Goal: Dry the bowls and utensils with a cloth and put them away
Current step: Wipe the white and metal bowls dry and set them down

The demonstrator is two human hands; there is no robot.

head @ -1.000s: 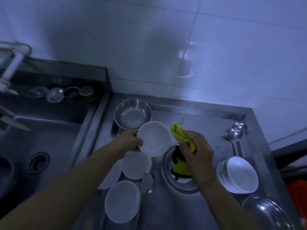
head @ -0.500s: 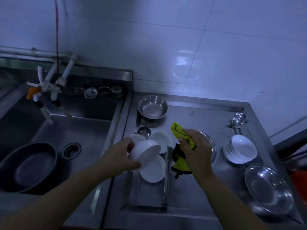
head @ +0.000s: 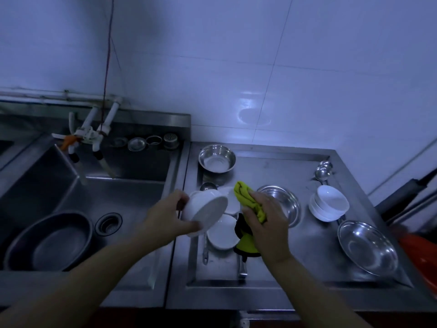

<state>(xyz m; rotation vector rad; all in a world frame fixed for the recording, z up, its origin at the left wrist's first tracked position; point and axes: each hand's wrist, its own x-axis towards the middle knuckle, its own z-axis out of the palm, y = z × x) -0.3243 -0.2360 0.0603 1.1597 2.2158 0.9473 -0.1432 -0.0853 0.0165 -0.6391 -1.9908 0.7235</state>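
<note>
The left hand (head: 165,218) grips a tilted white bowl (head: 205,211) above the surface (head: 295,268); at its 3 o'clock the right hand (head: 264,218) clutches the cloth (head: 247,197). A wet rim could slip and drop onto two bowls (head: 223,233) below. Stacked bowls (head: 329,205) wait right, count unclear; three steel bowls (head: 217,158).

Left hand (head: 165,215) grips tilted white bowl (head: 205,211) over desk (head: 295,256); right hand (head: 267,218) clutches yellow-green cloth (head: 246,197) just beside it; stacked white bowls (head: 329,205) right.
</note>
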